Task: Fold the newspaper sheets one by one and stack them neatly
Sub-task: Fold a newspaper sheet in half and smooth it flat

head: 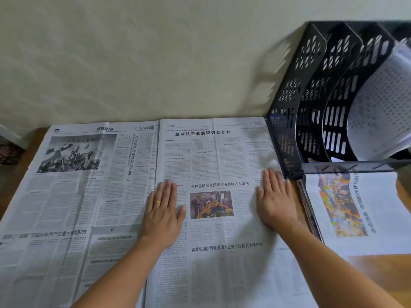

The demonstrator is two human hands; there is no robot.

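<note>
A large newspaper sheet (93, 196) lies fully opened flat across the table, its centre crease running down the middle. My left hand (163, 210) lies flat with straight fingers on the right page, just beside the crease; a ring is on one finger. Near the right page's outer edge my right hand (274, 196) presses flat, fingers straight. To the right a stack of folded newspapers (360, 210) rests on the table, a colour picture on its top sheet.
A black perforated file rack (311, 103) stands at the back right against the cream wall, with a curled white sheet (382, 107) in one slot. Bare wooden table (378, 274) shows at the right front. The open sheet's top edge reaches the wall.
</note>
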